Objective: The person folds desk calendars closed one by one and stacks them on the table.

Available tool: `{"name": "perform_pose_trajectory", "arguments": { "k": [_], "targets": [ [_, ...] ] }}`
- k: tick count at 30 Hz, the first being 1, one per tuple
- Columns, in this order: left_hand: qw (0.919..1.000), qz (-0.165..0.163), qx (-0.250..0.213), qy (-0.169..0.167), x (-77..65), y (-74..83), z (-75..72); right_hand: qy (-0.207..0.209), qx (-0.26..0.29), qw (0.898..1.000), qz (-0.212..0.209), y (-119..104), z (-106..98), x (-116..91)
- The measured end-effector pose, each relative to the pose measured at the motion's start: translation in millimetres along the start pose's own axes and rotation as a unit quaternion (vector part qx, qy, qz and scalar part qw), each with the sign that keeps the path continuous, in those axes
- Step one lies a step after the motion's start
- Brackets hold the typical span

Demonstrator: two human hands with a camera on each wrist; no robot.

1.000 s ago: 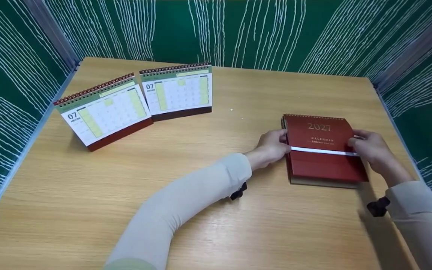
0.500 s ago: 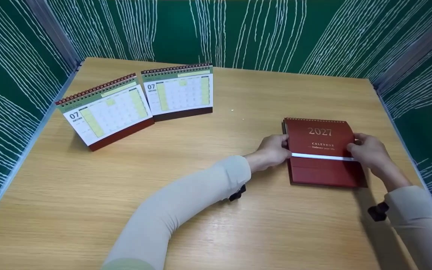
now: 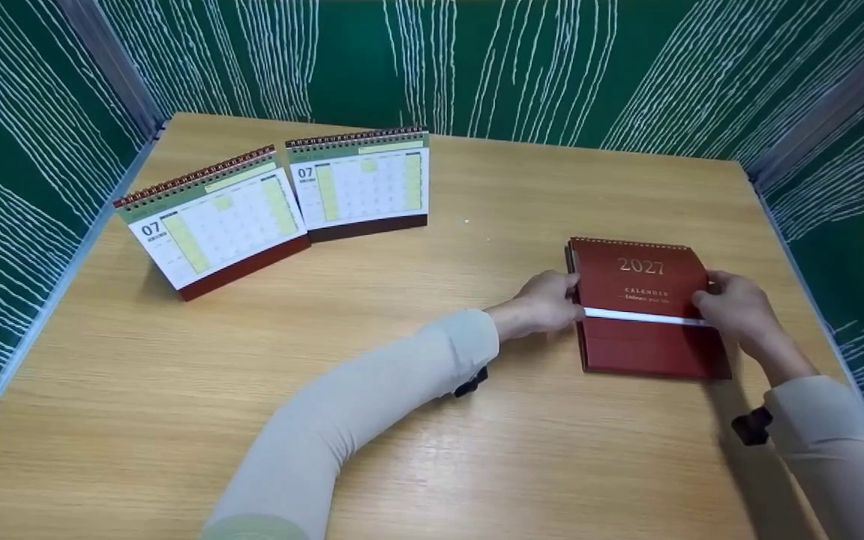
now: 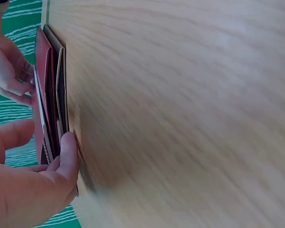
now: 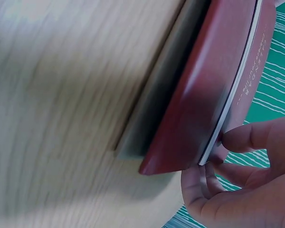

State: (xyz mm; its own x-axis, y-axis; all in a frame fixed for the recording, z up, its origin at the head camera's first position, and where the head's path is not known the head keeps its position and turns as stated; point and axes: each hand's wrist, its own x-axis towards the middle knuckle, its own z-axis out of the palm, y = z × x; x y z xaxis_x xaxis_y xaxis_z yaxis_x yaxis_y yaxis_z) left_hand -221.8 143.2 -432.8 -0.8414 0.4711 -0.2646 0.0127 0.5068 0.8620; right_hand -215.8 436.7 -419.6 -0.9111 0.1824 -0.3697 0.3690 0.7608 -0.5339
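Red calendar point(image 3: 649, 298): right part of the surface point(image 3: 522, 472), between the two grips; cover up, "2027 CALENDAR" reads upright from the near side.
Pointing: spiral binding point(image 3: 631, 243) at the far edge; cover's long axis runs left-right along it, slightly skewed. White strip point(image 3: 642, 317) crosses the same way.
Pose: lies low; left wrist view shows layers slightly apart.
Left grip point(image 3: 547, 301): fingers curled on the calendar's left edge.
Right grip point(image 3: 738, 304): pinching the right edge, thumb on the cover.
Vs 1.0 s ago: calendar's far edge and strip sit a bit nearer; pale underside at the near edge dropped out of head view. Both grips were on it then too.
Standing calendars: left one point(image 3: 218, 223), right one point(image 3: 363, 184); far left, month "07" facing near, unchanged.
Count: 3 calendars (1 red held, 2 standing), 1 strip, 2 grips.
Backdrop: green wall point(image 3: 361, 60), white squiggly lines.
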Motion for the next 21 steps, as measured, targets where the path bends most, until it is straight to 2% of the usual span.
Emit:
{"name": "perform_pose_trajectory", "arguments": {
  "k": [4, 7, 10, 13, 21],
  "targets": [
    [0.9989, 0.009, -0.045, -0.008, -1.8, -4.9, -9.8, 0.024, -0.013, 0.999, -0.035, -2, -1, -4],
    [0.9982, 0.019, -0.057, -0.004, -5.1, -9.9, -24.3, 0.06, -0.041, 0.995, -0.072, -8, -1, -9],
    [0.9985, 0.023, -0.05, 0.007, -11.9, -16.7, -44.6, 0.092, -0.069, 0.987, -0.116, -18, 0, -13],
    [0.9988, 0.025, -0.037, 0.023, -21.3, -24.1, -66.6, 0.107, -0.079, 0.979, -0.156, -30, 2, -16],
    [0.9974, 0.037, -0.008, 0.062, -52.1, -45.3, -123.5, 0.102, -0.058, 0.97, -0.212, -72, 13, -23]
  ]
}}
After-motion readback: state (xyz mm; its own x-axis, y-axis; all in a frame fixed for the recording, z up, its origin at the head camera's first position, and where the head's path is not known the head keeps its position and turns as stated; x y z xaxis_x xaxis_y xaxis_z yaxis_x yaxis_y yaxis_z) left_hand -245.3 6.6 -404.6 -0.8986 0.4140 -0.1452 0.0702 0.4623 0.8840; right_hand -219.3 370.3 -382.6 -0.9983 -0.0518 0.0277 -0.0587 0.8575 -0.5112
